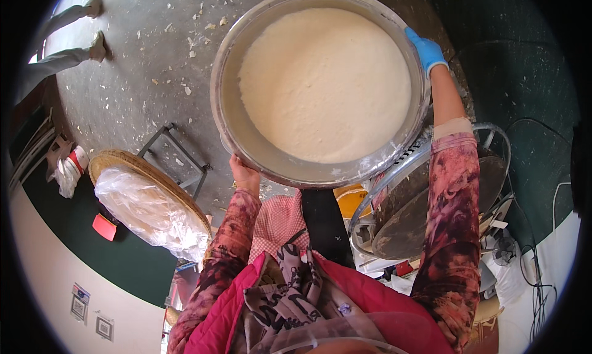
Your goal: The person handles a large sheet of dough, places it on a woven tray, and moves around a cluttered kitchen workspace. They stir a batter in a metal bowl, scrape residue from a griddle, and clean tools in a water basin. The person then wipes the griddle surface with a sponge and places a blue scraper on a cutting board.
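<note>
"Where is the basin (224,101)?"
"It is held out in front, pale batter (324,86) inside."
"How?"
"Its rim is clasped by the bare left hand (246,174) and the gloved right hand (428,50)."
"The tray (101,163)?"
"Covered with plastic (148,206)."

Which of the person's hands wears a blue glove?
The right hand, upper right on the metal basin; the left hand, lower left, shows bare skin.
</note>
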### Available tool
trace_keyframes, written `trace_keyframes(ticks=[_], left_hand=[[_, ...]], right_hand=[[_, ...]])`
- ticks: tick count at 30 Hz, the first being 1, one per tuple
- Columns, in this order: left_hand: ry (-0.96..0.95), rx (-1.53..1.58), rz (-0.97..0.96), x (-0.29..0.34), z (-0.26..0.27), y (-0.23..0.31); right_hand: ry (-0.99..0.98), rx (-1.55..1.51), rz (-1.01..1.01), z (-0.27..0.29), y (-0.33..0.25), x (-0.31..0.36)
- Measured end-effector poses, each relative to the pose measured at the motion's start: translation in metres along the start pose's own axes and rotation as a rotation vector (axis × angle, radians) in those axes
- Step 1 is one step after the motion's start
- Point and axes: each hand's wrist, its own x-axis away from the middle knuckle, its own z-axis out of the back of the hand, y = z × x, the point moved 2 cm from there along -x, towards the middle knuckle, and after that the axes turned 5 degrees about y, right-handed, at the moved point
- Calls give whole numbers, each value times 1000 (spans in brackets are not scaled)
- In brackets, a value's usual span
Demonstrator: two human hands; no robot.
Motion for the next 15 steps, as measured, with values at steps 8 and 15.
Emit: trace_keyframes(ticks=[8, 15], left_hand=[[110, 68, 25, -3, 8, -28], [101, 85, 55, -2, 4, -27]], right_hand=[[-27, 35, 111, 11, -25, -8], [167, 199, 232, 8, -36, 5]])
